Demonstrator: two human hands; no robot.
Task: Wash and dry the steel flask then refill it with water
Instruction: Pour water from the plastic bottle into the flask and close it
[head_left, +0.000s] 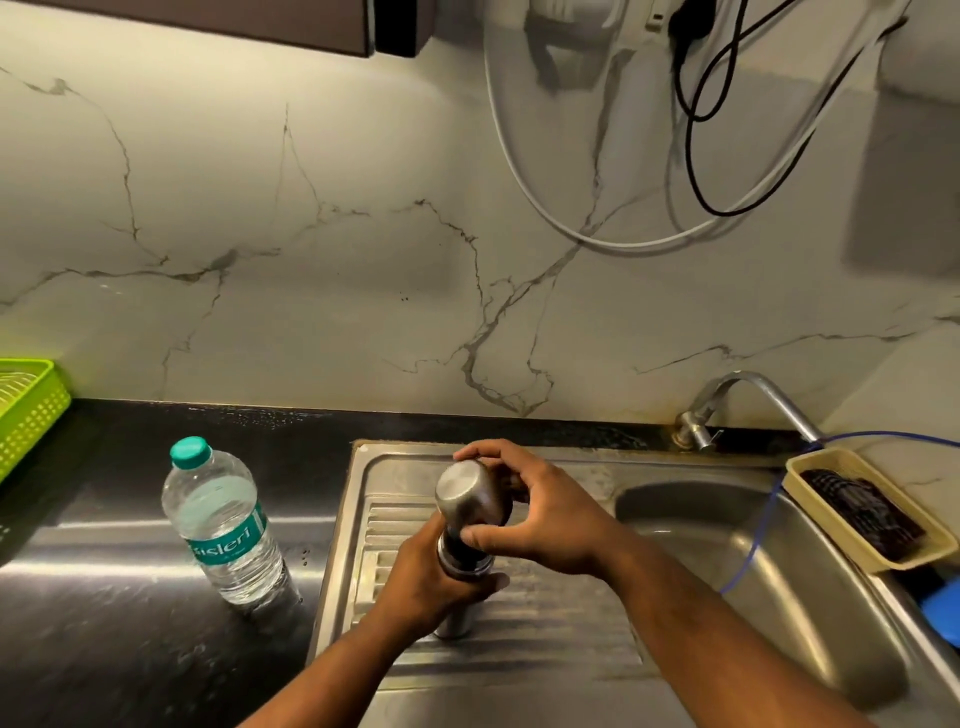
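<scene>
The steel flask (460, 565) is held upright on the ribbed drainboard (545, 629) of the steel sink, left of the basin (727, 551), with its base resting on the ridges. Its body is a slim cylinder of brushed, dull-silver metal. It is topped by a wider, dome-shaped steel cap (467, 491) whose flat end catches the light. A dark band is seen at the neck, between cap and body.

The body is gripped by the left hand (431, 584), whose fingers are wrapped round it just below the neck. The cap is held by the right hand (545, 519), with the fingers curled over its far side and the thumb pressed against its lower edge.

On the black counter (104, 639), left of the sink, a clear plastic water bottle (223, 525) with a teal cap is stood upright. A green basket (31, 410) is seen at the far left edge. A tap (753, 395) is mounted behind the basin. A cream tray (810, 470) holding a dark scrubber (862, 512) is set on the sink's right rim.
</scene>
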